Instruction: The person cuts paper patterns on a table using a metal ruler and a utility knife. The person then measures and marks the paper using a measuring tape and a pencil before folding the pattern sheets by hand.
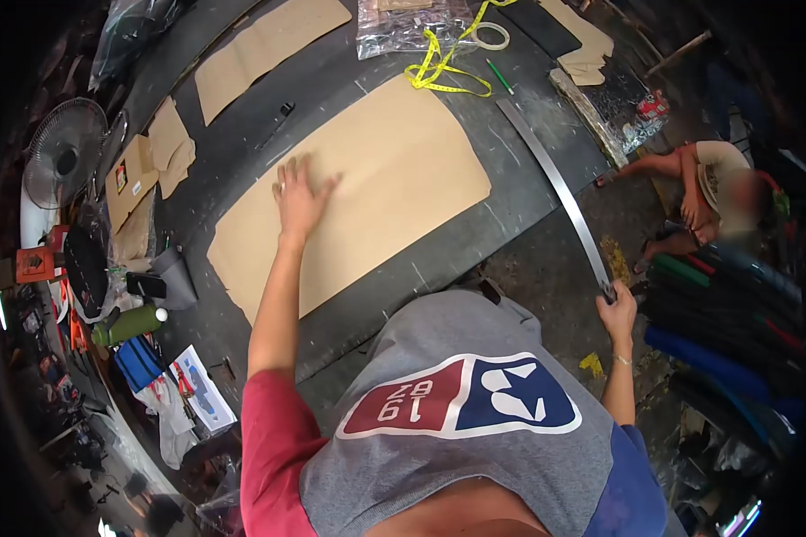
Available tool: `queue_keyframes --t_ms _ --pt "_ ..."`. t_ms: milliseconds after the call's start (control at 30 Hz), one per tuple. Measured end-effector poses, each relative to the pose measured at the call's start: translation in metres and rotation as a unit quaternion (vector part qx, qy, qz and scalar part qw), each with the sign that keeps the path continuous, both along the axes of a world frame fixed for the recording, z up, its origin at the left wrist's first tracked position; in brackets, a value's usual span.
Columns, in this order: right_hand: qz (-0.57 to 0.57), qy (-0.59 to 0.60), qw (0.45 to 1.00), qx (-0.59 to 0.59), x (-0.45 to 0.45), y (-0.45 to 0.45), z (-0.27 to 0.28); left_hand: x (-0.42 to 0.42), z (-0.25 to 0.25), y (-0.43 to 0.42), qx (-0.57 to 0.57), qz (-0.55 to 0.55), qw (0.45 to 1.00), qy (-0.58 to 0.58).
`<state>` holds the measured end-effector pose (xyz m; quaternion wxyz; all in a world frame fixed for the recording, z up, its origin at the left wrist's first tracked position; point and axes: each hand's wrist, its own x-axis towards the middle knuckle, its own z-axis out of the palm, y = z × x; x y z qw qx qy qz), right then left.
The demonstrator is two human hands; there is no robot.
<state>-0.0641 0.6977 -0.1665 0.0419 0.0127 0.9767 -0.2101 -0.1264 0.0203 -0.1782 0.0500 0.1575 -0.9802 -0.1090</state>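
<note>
Resting left grip (304, 199) palm-down on 1 large brown sheet (394, 179): fingers spread, nothing grasped. Holding 1 long metal strip (560, 183) by its near end in right grip (616, 309), fingers curled round it, off the desk (528, 199) edge. Beyond left grip: 1 more brown sheet (269, 49). Right of and beyond left grip: 1 yellow tape measure (448, 87) at the sheet's far edge, 1 tape roll (492, 47), 1 green pencil (500, 77). Between sheet and strip: open desk, narrower toward left grip's near side.
</note>
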Motion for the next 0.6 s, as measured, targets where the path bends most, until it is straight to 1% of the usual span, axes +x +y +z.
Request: queue_keyframes --t_ms 67,167,233,267,367,500,600 --pt "0.001 0.025 1.000 0.006 0.022 0.013 0.005 -0.027 -0.027 -0.014 0.021 0.027 0.997 0.066" --pt "-0.018 0.049 0.999 0.005 0.045 0.017 0.013 -0.054 -0.042 -0.020 -0.010 0.081 0.994 0.070" --pt "-0.029 0.043 0.999 0.016 0.051 0.010 0.017 -0.063 -0.035 -0.017 -0.040 0.112 0.992 0.040" --pt "-0.033 0.041 0.999 0.004 0.053 0.004 0.016 -0.067 -0.030 -0.016 -0.056 0.126 0.990 0.024" --pt "-0.032 0.050 0.998 -0.035 0.050 -0.019 0.007 -0.071 -0.044 -0.028 -0.083 0.135 0.985 0.069" --pt "-0.006 0.047 0.996 -0.081 0.040 -0.062 0.006 -0.068 -0.036 -0.034 -0.062 0.130 0.988 0.058" --pt "0.044 0.048 0.991 -0.116 0.029 -0.097 0.012 -0.064 -0.037 -0.042 -0.042 0.115 0.990 0.064"
